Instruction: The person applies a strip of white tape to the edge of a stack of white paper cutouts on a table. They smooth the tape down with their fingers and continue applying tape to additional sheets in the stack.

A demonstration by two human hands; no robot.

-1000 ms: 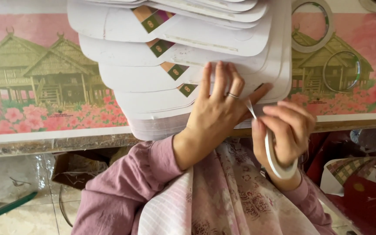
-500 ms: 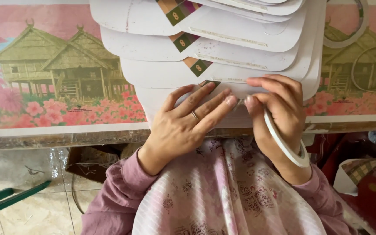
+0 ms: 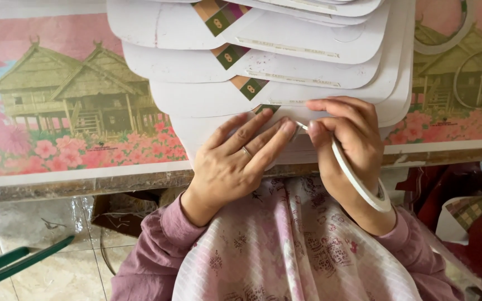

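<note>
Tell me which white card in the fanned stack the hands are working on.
The nearest, bottom card: the left hand presses it flat, while the right hand touches its edge.

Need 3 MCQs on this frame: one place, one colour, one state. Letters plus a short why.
1. Where is the tape roll?
A. around the right hand's wrist
B. on the floor
C. on the left hand

2. What colour are the stacked cards mostly?
A. black
B. white
C. blue

3. How does the left hand lie?
A. clenched in a fist
B. flat, fingers pressing the lowest card
C. off the table

Key:
1 A, the white ring circles the right hand at the wrist.
2 B, the faces are white with small coloured corners.
3 B, the fingers are stretched flat on the card.
</note>
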